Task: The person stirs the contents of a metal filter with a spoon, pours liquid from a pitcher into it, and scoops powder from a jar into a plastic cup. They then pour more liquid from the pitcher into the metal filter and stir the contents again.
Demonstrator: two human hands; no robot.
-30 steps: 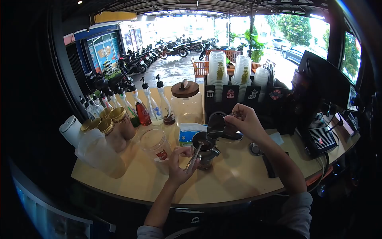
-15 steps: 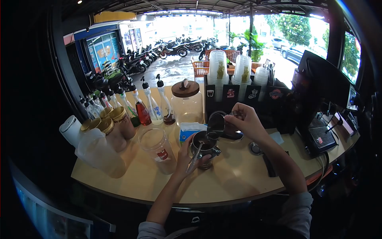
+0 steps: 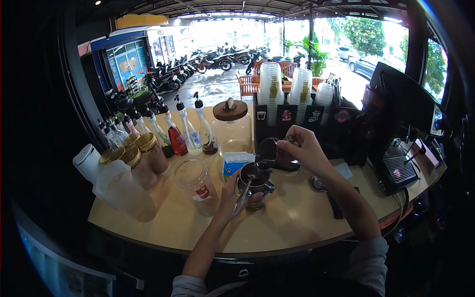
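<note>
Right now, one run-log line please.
left hand: on metal pot, long utensil inside | right hand: tipping metal pitcher over pot | nearby: clear jar, blue-and-white pack

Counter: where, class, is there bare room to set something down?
Bare counter runs along the front, between the left hand and black handle; a smaller patch, between frosted jug and red-labelled jar. Crowded: back left, with pump bottles and gold-lidded jars, and centre, where the right hand holds a pitcher over the metal cup.

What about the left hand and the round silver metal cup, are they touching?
Touching. In the head view, the left hand curls around the round silver metal cup with fingers against its side.
</note>
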